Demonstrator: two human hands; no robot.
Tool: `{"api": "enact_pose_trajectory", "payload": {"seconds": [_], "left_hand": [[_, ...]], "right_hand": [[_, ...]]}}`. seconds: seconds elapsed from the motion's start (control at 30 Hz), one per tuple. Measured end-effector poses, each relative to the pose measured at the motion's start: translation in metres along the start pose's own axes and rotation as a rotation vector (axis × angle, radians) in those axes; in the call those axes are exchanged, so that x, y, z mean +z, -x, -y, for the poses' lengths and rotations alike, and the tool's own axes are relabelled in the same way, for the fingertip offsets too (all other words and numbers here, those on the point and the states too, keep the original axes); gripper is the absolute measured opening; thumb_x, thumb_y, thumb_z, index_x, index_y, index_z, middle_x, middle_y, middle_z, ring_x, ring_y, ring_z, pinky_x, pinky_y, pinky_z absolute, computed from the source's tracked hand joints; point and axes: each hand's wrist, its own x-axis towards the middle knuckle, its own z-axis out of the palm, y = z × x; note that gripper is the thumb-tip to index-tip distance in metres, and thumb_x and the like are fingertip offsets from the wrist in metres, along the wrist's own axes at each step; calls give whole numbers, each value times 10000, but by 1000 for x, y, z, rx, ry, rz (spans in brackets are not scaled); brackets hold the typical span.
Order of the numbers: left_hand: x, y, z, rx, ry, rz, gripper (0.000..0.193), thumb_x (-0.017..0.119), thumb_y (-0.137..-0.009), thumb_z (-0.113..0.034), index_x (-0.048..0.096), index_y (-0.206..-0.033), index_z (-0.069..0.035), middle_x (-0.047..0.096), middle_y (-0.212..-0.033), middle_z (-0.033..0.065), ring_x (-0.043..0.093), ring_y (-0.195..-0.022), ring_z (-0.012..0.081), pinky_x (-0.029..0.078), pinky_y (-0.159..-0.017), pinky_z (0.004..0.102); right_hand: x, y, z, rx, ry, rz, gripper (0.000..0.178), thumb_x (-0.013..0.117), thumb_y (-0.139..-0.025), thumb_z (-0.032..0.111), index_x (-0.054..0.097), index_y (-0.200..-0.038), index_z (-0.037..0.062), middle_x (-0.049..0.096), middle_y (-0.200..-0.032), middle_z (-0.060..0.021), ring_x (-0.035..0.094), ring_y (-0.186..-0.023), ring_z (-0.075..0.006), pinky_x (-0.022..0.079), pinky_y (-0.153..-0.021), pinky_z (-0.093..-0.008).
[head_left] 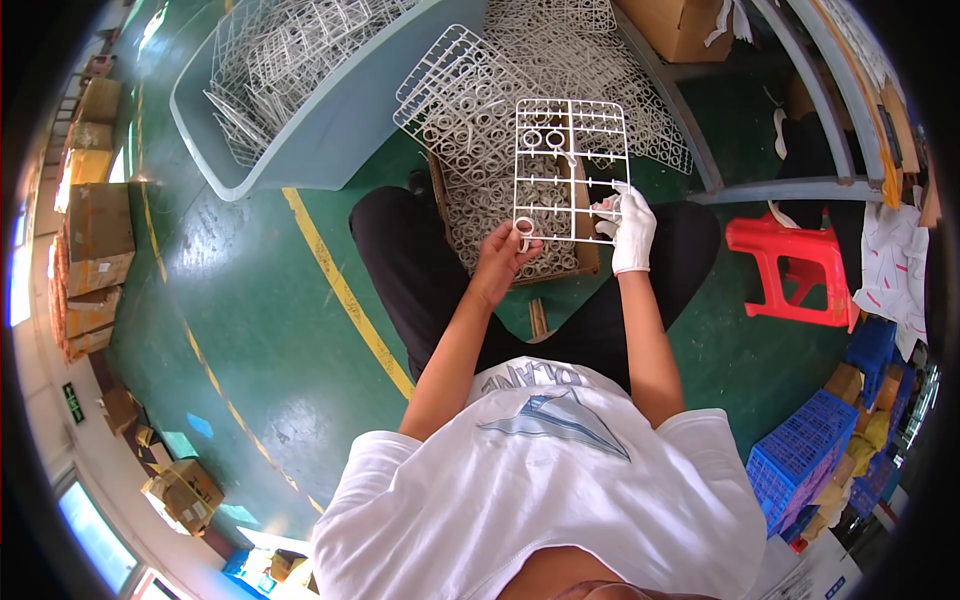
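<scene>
A white plastic sprue frame is held up between my two hands, over an open cardboard box. Only a few rings are left on it: two near its upper left and one at its lower left corner. My bare left hand pinches that lower left corner beside the ring. My right hand, in a white glove, grips the frame's right edge near the bottom. Loose white rings fill the box below. More frames with rings lean over the box's far side.
A grey-blue tub full of sprue frames stands at the far left. Frames are heaped behind the box. At right are a red stool, a metal rack and blue crates. Cardboard boxes line the left wall.
</scene>
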Motion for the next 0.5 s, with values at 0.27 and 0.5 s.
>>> {"api": "enact_pose_trajectory", "payload": {"seconds": [0.27, 0.5], "left_hand": [[-15, -17, 11, -48, -385, -301, 251, 547, -896, -226, 520, -1052, -32, 597, -946, 54, 611, -881, 168, 504, -805, 302], [4, -17, -2, 22, -330, -130, 257, 550, -883, -153, 477, -1089, -16, 603, -969, 114, 638, -790, 188, 528, -686, 297]], "right_hand": [[7, -3, -12, -60, 37, 40, 255, 401, -935, 164, 550, -1067, 4, 555, -711, -46, 623, -639, -165, 444, -435, -212], [4, 1, -15, 29, 23, 64, 261, 405, -923, 159, 553, -1086, 20, 563, -721, -37, 625, -645, -158, 478, -442, -225]]}}
